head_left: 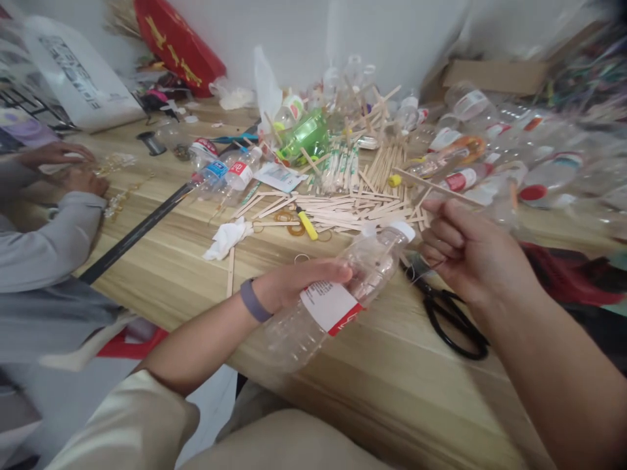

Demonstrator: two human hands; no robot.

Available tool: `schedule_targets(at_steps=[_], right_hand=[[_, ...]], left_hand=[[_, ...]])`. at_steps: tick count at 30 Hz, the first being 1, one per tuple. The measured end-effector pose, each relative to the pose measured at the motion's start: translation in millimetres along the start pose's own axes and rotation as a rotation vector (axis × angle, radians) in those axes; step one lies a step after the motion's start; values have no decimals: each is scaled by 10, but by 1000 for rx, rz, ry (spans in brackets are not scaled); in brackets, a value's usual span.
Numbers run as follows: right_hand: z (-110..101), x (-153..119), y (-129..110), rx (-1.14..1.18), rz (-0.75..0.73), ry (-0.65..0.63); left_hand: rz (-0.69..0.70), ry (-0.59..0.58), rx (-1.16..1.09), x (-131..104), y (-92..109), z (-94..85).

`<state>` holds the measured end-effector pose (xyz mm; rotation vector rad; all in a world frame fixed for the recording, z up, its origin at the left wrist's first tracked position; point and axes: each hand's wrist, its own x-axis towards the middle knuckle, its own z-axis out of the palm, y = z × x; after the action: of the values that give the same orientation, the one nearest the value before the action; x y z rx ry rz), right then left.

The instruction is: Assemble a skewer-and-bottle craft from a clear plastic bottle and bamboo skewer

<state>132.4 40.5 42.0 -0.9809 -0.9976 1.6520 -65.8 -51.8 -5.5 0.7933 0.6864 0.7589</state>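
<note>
My left hand (313, 277) is wrapped around a clear plastic bottle (377, 264) with a white cap and a red-and-white label. The bottle lies tilted above the table, its cap pointing up and to the right. Just right of the cap, my right hand (455, 248) is closed, with thumb and forefinger pinching a thin wooden stick (445, 187). A second stick seems to cross it there; the exact join is blurred. Black-handled scissors (453, 323) lie on the table beneath my right hand.
Beyond the bottle are a heap of wooden sticks (343, 210), a yellow-handled tool (307, 223), rubber bands (292, 228) and a crumpled tissue (228, 237). Many empty bottles (490, 140) crowd the back right. At left, another person's hands (81, 173) rest on the table.
</note>
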Motion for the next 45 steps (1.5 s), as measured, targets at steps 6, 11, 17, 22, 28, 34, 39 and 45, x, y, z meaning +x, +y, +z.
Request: schedule_targets(at_steps=[6, 11, 17, 22, 28, 34, 39, 45], right_hand=[[99, -8, 58, 45, 105, -21], [66, -4, 137, -39, 7, 18], [22, -27, 157, -22, -38, 35], [50, -70, 152, 26, -16, 50], [108, -123, 165, 47, 23, 43], [109, -121, 178, 23, 10, 27], [112, -154, 214, 1, 27, -142], [82, -273, 252, 7, 94, -183]], left_hand=[[-34, -75, -11, 7, -1, -16], [-72, -68, -83, -6, 0, 1], [-96, -106, -121, 6, -37, -41], [-93, -78, -175, -6, -47, -26], [-120, -89, -182, -3, -14, -4], [-128, -178, -223, 11, -34, -55], [-109, -145, -210, -2, -40, -54], [40, -111, -65, 13, -57, -80]])
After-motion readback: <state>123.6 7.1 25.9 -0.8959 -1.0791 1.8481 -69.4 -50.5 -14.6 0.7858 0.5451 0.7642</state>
